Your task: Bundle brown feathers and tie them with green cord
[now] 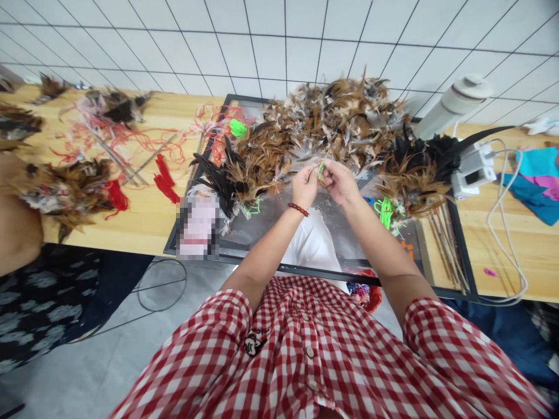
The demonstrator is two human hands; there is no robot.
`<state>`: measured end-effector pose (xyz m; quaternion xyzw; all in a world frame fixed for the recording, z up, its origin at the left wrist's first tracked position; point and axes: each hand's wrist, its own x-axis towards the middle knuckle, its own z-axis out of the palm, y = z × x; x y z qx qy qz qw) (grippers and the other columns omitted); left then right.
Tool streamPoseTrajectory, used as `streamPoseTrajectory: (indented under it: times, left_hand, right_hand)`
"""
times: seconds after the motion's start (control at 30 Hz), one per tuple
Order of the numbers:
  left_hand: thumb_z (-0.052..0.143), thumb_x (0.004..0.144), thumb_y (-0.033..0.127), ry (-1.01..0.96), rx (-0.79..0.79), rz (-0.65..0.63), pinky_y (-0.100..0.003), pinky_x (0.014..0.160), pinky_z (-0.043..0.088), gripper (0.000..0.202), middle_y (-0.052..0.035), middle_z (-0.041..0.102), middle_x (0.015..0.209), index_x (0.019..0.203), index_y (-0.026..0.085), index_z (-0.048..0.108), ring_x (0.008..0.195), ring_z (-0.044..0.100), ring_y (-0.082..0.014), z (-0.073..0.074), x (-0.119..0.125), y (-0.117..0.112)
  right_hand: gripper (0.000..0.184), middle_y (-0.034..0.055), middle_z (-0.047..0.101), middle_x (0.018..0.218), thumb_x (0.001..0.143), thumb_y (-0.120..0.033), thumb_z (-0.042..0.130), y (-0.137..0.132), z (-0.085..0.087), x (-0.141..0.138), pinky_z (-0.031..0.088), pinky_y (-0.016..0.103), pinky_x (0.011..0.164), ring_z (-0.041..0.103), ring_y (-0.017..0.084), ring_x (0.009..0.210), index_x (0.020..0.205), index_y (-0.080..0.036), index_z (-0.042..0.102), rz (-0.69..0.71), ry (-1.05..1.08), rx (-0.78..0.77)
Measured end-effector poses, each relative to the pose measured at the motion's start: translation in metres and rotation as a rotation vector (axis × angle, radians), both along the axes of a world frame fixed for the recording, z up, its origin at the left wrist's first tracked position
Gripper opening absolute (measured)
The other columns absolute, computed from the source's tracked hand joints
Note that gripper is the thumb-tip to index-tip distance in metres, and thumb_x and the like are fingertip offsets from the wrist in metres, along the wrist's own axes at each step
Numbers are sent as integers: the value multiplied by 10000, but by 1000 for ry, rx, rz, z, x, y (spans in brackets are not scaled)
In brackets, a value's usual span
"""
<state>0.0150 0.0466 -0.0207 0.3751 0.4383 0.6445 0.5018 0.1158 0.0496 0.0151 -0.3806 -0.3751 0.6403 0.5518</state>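
Both hands meet over the middle of the dark framed glass panel (pixel 279 227), just in front of a big heap of brown feathers (pixel 349 119). A short loop of bright green cord (pixel 321 169) shows between them. My right hand (pixel 340 181) is closed with the cord at its fingertips. My left hand (pixel 304 186), with a red bead bracelet at the wrist, pinches against the same spot. What its fingertips grip is too small to make out. Green cord bundles lie on the panel, one bundle (pixel 384 213) to the right and another bundle (pixel 238 128) at the back left.
A phone-like blurred item (pixel 197 227) lies at the panel's left. On the right stand a white bottle (pixel 456 105) and a white charger (pixel 474 171) with a cable. Thin sticks (pixel 448 247) lie along the right edge. A person's arm (pixel 20 215) is at far left.
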Motion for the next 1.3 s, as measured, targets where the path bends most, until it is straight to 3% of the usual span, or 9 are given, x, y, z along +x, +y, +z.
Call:
streamPoseTrajectory:
  times: [0.07,0.2,0.4,0.57,0.67,0.87,0.97,1.17,1.3]
  left_hand:
    - [783,843,273,3,7,-8,-229,618,455,105,12,673,681,807,179,752,605,548,-93,1,0,-1]
    - [780,854,336,-11,-7,-24,-223,573,417,191,34,591,583,760,178,731,541,500,-81,3,4,-4]
    - [760,867,265,-92,-115,2,-203,529,363,249,67,497,493,660,167,662,481,437,-56,12,3,-6]
    - [792,828,221,-163,-142,-20,-203,528,369,120,43,607,599,742,168,727,509,463,-55,19,3,-7]
    - [798,819,216,-162,-144,-37,-198,519,366,144,49,578,565,711,166,716,495,457,-52,21,4,-9]
    - [687,852,113,-197,-230,-40,-193,491,340,196,76,511,500,666,160,650,446,421,-42,27,6,-15]
    - [669,858,113,-204,-243,-23,-194,490,333,217,82,482,484,652,162,623,447,422,-42,27,6,-14]
    - [755,849,271,-215,-259,-54,-195,486,340,181,64,556,558,728,168,669,470,440,-33,14,7,-4]
    - [774,835,278,-178,-235,-114,-200,565,423,154,36,622,644,781,170,679,557,535,-57,8,5,-1]
  right_hand:
    - [517,-100,408,538,544,-577,936,2,-2,0,256,221,416,278,42,453,847,-206,743,-50,-4,7]
    - [538,-56,542,563,493,-611,947,2,-7,-3,367,245,439,438,81,481,763,-210,709,-71,-62,17]
    - [524,-36,635,581,416,-565,984,-2,-5,-4,432,258,498,533,97,507,702,-208,727,-44,-141,87]
    - [558,-70,572,596,521,-592,943,2,-2,7,353,229,454,388,54,476,918,-238,776,-39,-177,120]
    - [524,-67,543,582,566,-614,921,5,-1,11,260,225,416,300,39,454,866,-216,759,-70,-208,148]
    - [584,-51,630,613,412,-564,995,1,-4,2,435,226,449,525,76,483,751,-203,685,0,-146,88]
    - [592,-47,642,602,392,-559,999,-2,-3,-2,473,242,469,558,91,478,753,-201,696,11,-149,72]
    - [583,-68,587,636,506,-560,968,0,-1,8,430,236,497,460,64,511,936,-222,766,64,-161,103]
    - [565,-67,534,596,536,-655,914,9,-9,14,323,236,461,350,59,492,850,-218,740,-27,-156,98]
